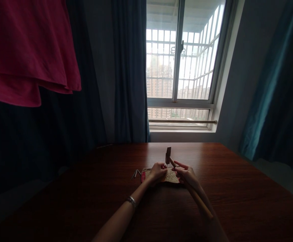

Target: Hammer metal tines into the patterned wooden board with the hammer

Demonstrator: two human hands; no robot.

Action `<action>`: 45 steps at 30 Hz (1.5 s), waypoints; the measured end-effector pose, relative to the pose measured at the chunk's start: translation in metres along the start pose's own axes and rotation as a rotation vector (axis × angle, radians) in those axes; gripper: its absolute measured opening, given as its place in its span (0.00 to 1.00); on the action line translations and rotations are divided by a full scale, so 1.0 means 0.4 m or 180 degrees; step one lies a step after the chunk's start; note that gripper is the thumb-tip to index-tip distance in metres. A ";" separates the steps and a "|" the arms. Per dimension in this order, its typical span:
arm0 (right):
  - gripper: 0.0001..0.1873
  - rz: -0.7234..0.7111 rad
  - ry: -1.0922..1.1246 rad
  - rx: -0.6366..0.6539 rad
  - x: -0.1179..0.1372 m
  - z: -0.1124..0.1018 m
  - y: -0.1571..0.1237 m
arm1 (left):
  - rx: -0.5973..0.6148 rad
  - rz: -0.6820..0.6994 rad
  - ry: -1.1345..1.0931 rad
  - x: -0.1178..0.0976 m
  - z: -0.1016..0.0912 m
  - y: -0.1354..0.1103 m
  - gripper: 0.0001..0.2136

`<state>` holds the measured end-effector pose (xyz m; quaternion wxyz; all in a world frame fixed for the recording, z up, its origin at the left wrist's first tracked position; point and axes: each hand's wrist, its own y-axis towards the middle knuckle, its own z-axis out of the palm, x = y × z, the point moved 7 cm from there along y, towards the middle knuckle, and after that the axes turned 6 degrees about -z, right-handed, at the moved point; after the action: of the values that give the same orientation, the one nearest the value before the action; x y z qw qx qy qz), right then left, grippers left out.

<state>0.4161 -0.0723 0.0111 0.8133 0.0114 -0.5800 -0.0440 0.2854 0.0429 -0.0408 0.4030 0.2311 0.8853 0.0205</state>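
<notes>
A small hammer with a long wooden handle (pixel 198 201) is gripped near its head by my right hand (pixel 186 174); the dark metal head (pixel 168 155) stands above a pale wooden board (pixel 171 176) dotted with small marks, with a red edge on its left. My left hand (pixel 157 171) rests on the board with fingers curled, pinching something small under the hammer head that I cannot make out. A bracelet (pixel 131 201) is on my left wrist.
Two thin metal pieces (pixel 135 173) lie on the dark wooden table (pixel 237 188) just left of the board. Behind the table are a barred window (pixel 181 64), blue curtains (pixel 130 74) and a hanging red cloth (pixel 28 50) at upper left.
</notes>
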 end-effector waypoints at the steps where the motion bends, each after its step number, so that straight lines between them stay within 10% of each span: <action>1: 0.34 -0.0027 0.0013 -0.0030 0.001 -0.002 0.000 | -0.0013 0.0023 0.0009 -0.002 0.000 -0.001 0.11; 45: 0.35 -0.0106 0.0038 0.0085 -0.003 0.012 0.000 | -0.0133 0.0064 0.0086 -0.018 -0.015 -0.007 0.11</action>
<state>0.4114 -0.0722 0.0116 0.8157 0.0322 -0.5754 -0.0497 0.2840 0.0382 -0.0321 0.3954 0.2312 0.8877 0.0461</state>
